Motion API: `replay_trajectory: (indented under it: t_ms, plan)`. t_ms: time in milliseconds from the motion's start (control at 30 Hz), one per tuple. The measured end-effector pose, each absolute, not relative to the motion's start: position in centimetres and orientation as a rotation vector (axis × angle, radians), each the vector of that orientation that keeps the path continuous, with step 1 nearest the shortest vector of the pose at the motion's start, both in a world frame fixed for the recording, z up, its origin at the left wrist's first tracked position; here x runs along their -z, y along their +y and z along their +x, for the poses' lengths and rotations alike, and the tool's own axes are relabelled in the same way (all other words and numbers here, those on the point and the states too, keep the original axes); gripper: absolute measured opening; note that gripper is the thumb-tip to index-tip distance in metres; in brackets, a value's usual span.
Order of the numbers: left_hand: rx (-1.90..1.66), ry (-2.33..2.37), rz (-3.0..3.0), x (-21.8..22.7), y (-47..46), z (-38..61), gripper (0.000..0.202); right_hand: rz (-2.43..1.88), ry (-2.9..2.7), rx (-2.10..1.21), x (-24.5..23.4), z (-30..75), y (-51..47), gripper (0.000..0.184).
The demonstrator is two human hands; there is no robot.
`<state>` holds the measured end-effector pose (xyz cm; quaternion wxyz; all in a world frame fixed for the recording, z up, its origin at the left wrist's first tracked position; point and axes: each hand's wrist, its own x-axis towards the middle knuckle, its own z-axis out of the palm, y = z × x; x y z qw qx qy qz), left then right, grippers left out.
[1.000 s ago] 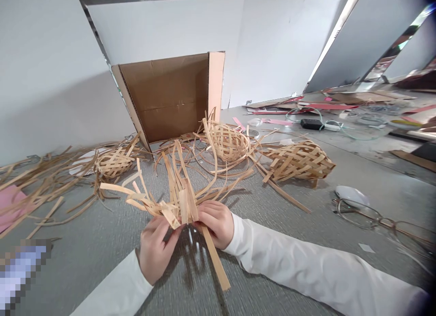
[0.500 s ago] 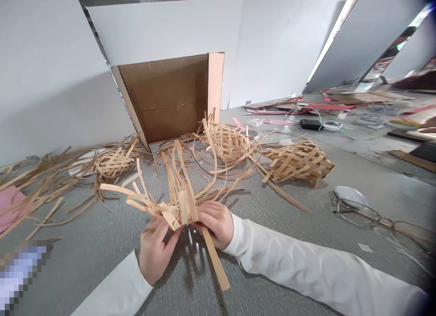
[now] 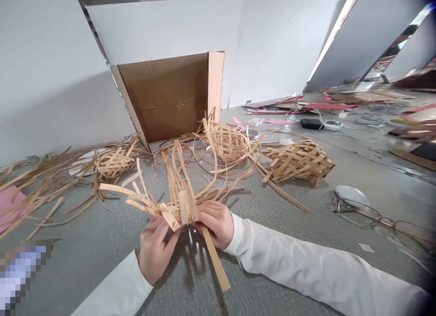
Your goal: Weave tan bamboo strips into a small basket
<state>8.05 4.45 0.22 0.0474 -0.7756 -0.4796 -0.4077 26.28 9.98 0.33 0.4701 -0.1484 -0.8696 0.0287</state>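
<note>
A partly woven piece of flat tan strips (image 3: pixel 184 202) is held up between both hands, its loose ends fanning out to the left, back and right. My left hand (image 3: pixel 159 248) pinches its lower left edge, thumb and fingers pressed together. On the lower right edge, my right hand (image 3: pixel 215 223) is closed, its fingertips partly hidden behind the weave. One wide strip (image 3: pixel 215 259) hangs from beside the right hand toward the front. The weave's shadow falls on the grey tabletop (image 3: pixel 272 225) beneath.
Woven pieces lie behind: a small one (image 3: pixel 115 163) left, a rounded one (image 3: pixel 227 142) centre, a longer one (image 3: pixel 299 161) right. Loose strips (image 3: pixel 37 184) cover the left. An open cardboard box (image 3: pixel 166 97) stands at the back. Eyeglasses (image 3: pixel 384 221) and a white mouse (image 3: pixel 352 195) lie right.
Both hands and the woven piece stay almost still. At the far right edge, a blurred hand-like shape has come into view over the table.
</note>
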Motion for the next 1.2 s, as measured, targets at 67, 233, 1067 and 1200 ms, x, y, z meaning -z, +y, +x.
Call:
replay_trajectory:
  t_ms: [67, 233, 1067, 1200]
  plan:
    - [1.253, -1.450, -2.358, -0.21, 4.45, 8.05, 0.008, -0.365, -2.130, -0.073, -0.30, 26.28, 9.97, 0.011]
    - [1.258, -1.464, -2.339, -0.18, 4.46, 8.07, 0.010, -0.357, -2.127, -0.076, -0.30, 26.28, 9.97, 0.010]
    - [1.248, -1.447, -2.373, -0.17, 4.44, 7.97, 0.007, -0.353, -2.123, -0.066, -0.07, 26.24, 10.10, 0.010]
    - [1.224, -1.458, -2.372, -0.13, 4.38, 7.93, 0.007, -0.350, -2.134, -0.085, -0.15, 26.27, 10.05, 0.010]
